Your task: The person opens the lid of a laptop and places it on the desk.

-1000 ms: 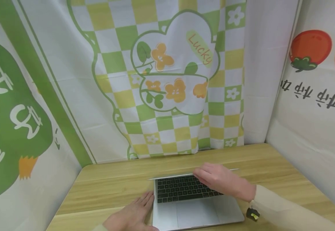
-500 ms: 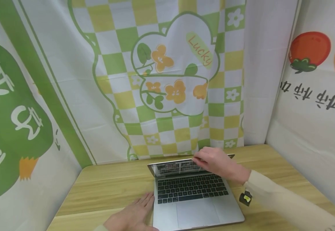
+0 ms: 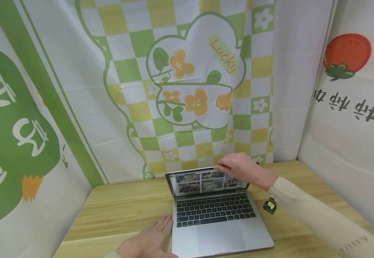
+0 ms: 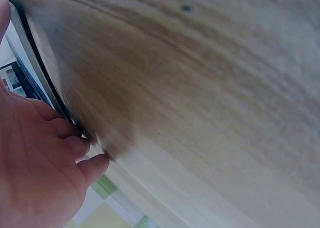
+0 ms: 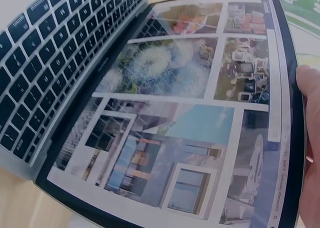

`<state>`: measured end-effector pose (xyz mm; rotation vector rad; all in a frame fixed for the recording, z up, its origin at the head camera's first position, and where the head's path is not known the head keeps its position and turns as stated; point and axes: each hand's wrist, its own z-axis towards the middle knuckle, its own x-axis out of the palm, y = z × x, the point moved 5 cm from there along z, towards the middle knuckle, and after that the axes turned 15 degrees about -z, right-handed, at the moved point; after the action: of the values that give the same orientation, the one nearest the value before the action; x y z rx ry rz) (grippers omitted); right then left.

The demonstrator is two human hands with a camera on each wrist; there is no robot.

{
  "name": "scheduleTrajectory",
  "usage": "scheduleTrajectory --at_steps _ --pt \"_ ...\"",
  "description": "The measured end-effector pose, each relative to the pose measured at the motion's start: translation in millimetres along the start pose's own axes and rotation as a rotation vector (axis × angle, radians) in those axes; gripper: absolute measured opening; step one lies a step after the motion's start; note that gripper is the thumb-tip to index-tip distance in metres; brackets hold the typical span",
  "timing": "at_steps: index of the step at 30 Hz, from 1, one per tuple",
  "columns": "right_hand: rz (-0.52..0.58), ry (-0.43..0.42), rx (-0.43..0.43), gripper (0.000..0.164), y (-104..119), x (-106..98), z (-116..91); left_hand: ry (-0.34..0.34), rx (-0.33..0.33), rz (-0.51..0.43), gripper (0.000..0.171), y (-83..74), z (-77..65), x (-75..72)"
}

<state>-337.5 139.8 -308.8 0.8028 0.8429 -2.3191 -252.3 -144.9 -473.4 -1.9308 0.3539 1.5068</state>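
A silver laptop [image 3: 220, 238] lies on the wooden table in the head view, its lid raised and leaning back from the black keyboard [image 3: 215, 211]. The screen [image 5: 165, 113] is lit with a grid of pictures, seen close in the right wrist view. My right hand [image 3: 241, 166] grips the top edge of the lid, thumb at the bezel on the screen side; the other fingers are mostly hidden behind. My left hand [image 3: 148, 238] rests at the laptop's left side, fingers extended along the base edge. In the left wrist view its fingertips lie right at the tabletop.
The wooden table [image 3: 119, 208] spreads to both sides of the laptop. A checkered green and yellow curtain [image 3: 187, 143] hangs just behind the lid. Printed white cloth walls [image 3: 344, 143] stand left and right. A small black box [image 3: 270, 206] sits at my right wrist.
The lid has swung up from nearly closed to a wide angle, bringing the screen into sight. My right hand rose and moved back with it. My left hand stayed in place.
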Motion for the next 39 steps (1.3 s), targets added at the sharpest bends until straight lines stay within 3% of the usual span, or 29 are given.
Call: scheduleTrajectory --at_steps 7,18,29,39 --pt "0.096 0.141 0.060 0.016 -17.4 8.4 8.9 0.033 -0.047 -0.026 0.113 1.2 0.5 1.7" --pt "0.266 0.313 0.148 0.019 -39.1 21.4 17.0 0.027 -0.040 -0.037 0.113 -0.3 -1.2 0.4" --pt "0.251 0.340 0.239 0.017 -57.3 28.0 18.8 0.021 -0.029 -0.029 0.112 -0.8 -2.4 -1.5" --pt "0.227 0.334 0.258 0.018 -66.9 32.4 19.9 0.022 -0.031 0.001 0.113 0.7 -1.3 1.6"
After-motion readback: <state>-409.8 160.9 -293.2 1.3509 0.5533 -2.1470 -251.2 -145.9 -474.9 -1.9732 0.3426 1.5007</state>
